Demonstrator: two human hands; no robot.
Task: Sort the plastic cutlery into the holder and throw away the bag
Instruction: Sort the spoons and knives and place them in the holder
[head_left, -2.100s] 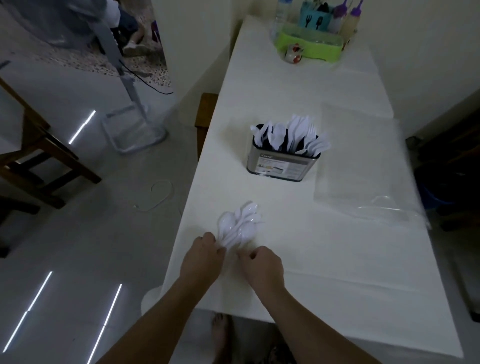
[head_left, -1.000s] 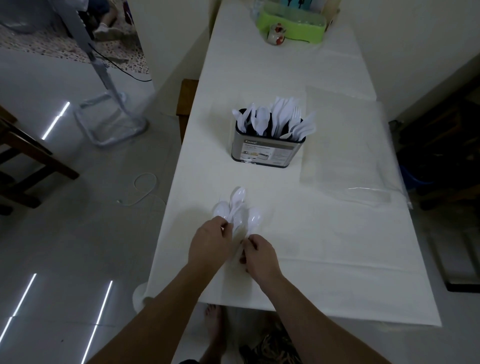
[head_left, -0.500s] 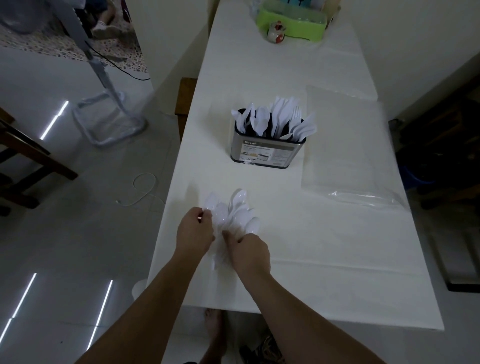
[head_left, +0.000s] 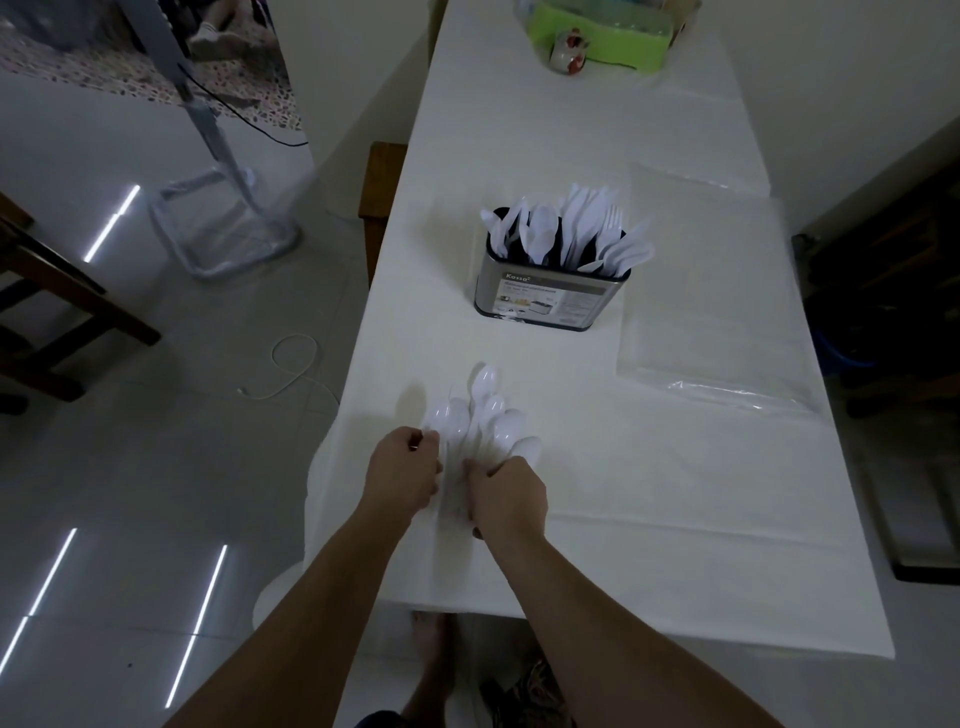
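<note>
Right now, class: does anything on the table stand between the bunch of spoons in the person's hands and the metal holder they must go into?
Nothing visible does. Bare tablecloth lies between the spoons, gripped by the left hand and right hand, and the holder. The clear bag lies off to the right.

Bare table (head_left: 519, 353) lies between the spoons (head_left: 483, 415) and the holder (head_left: 545, 299)
</note>
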